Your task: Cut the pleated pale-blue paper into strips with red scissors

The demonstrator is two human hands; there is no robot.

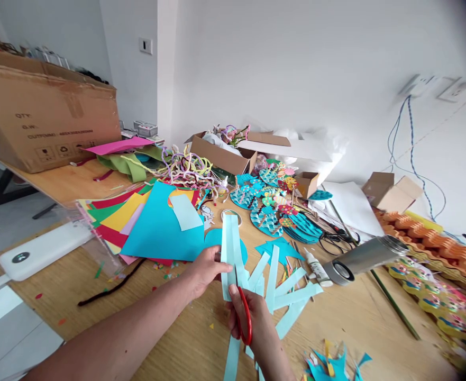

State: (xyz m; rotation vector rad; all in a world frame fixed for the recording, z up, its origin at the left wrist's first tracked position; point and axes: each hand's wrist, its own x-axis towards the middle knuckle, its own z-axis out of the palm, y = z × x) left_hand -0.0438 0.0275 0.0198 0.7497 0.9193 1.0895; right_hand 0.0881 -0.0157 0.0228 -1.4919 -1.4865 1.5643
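My left hand (209, 270) pinches the left edge of a light blue paper piece (229, 238), held upright above the table. My right hand (248, 312) grips red-handled scissors (245, 317), whose blades sit in a lengthwise slit in that paper. Several cut light blue strips (272, 275) lie fanned out to the right, and another strip (231, 360) is below my hands. Behind the held paper are a blue paper circle (216, 238) and a roll of tape (231, 216).
Blue sheets (157, 227) and coloured paper lie left. A glue bottle (316, 267), a steel flask (367, 256) and egg trays (435, 248) stand right. Pipe cleaners (185, 166) and decorated blue pieces (266, 219) are behind; blue scraps (336, 365) lie in front.
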